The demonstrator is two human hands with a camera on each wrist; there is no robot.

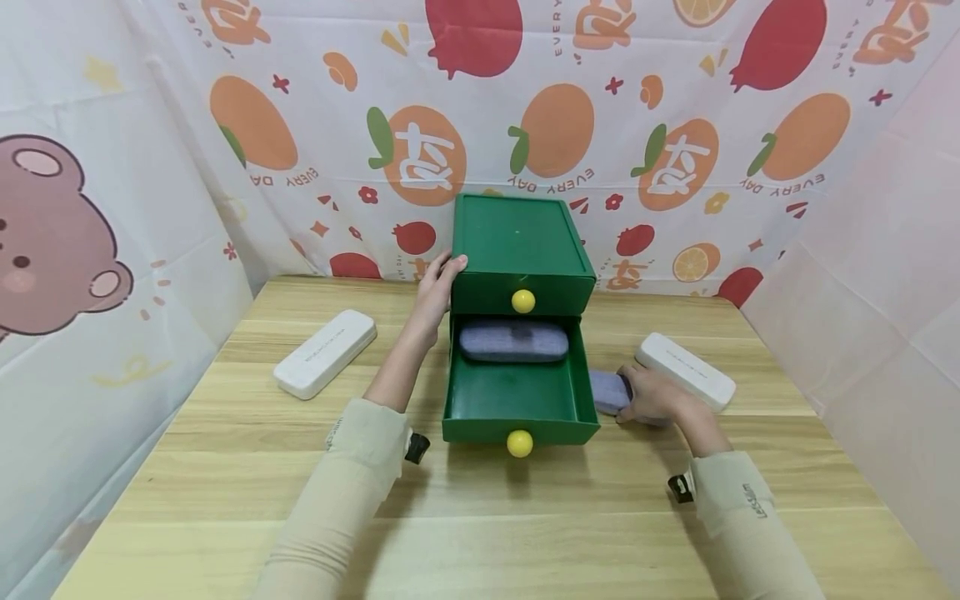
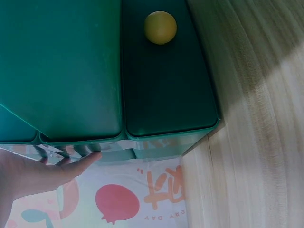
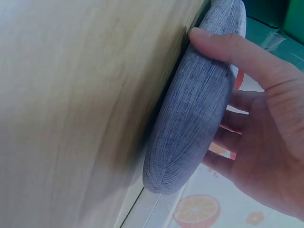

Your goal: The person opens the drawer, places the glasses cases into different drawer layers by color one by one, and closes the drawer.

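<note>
A green drawer unit (image 1: 517,237) with yellow knobs stands at the middle back of the table. Its upper drawer is closed, while the drawer below (image 1: 513,392) is pulled out with a grey-blue glasses case (image 1: 513,342) lying at its back. My left hand (image 1: 437,292) rests against the unit's left side, fingers extended along the wall in the left wrist view. To the right of the drawer, my right hand (image 1: 648,396) grips a second grey-blue glasses case (image 3: 194,104), thumb on one side and fingers on the other. That case is low over the table.
A white glasses case (image 1: 325,354) lies on the wooden table (image 1: 480,533) at the left. Another white case (image 1: 686,371) lies just behind my right hand. Patterned cloth (image 1: 315,167) hangs behind and along both sides.
</note>
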